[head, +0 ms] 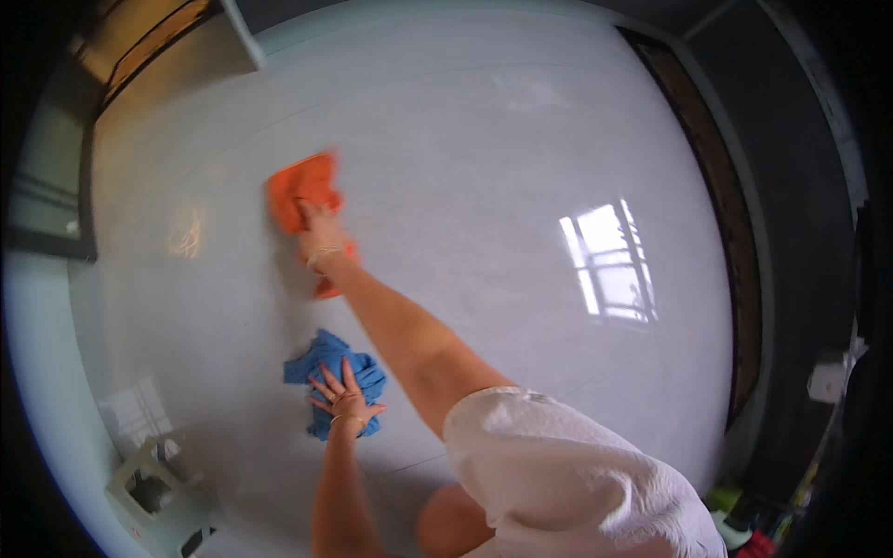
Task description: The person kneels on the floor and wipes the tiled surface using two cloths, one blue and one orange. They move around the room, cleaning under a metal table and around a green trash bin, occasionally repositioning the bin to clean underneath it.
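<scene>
My right hand [321, 227] reaches far out on a glossy light-grey tiled floor [446, 209] and presses on an orange cloth [303, 183]. The cloth is slightly blurred, and part of it shows behind my wrist. Closer to me, my left hand [343, 401] lies flat with spread fingers on a crumpled blue cloth [363, 370]. The two cloths lie apart from each other on the floor.
A dark brown strip [718, 188] borders the floor on the right. At lower left stands a pale plastic stool or stand [143, 481] with cut-outs. A dark-framed panel [52, 188] is at the left. Assorted items [739, 526] sit at lower right.
</scene>
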Available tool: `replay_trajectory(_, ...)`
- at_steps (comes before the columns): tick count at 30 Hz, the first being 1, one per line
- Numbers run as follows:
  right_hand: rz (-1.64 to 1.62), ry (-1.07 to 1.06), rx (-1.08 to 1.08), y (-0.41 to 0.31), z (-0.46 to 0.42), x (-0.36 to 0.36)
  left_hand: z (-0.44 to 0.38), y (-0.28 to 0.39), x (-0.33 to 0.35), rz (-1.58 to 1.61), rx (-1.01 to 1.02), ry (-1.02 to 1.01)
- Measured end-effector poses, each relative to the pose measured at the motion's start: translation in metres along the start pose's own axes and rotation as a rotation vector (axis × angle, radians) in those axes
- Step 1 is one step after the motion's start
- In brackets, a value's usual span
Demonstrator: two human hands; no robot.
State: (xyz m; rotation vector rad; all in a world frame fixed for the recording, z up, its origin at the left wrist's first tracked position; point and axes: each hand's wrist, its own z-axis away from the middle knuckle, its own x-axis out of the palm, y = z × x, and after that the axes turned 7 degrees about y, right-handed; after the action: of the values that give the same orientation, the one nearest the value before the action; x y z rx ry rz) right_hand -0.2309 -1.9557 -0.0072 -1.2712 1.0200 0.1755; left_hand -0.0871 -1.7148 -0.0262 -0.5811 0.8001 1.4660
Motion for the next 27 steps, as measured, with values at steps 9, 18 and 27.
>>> replay_trajectory(9, -1.229, 0.018, 0.393, 0.148, 0.086, -0.320, 0.009, -0.006, -0.009, -0.038, -0.052, -0.081)
replay_trajectory(18, 0.594, 0.610, 0.949, 0.444, 0.200, -0.422, 0.007, -0.001, -0.002, -0.107, -0.059, -0.055)
replay_trajectory(27, 0.816, 0.342, 0.249, 0.203, -0.081, -0.139, 0.009, -0.009, -0.001, -0.155, -0.050, -0.105)
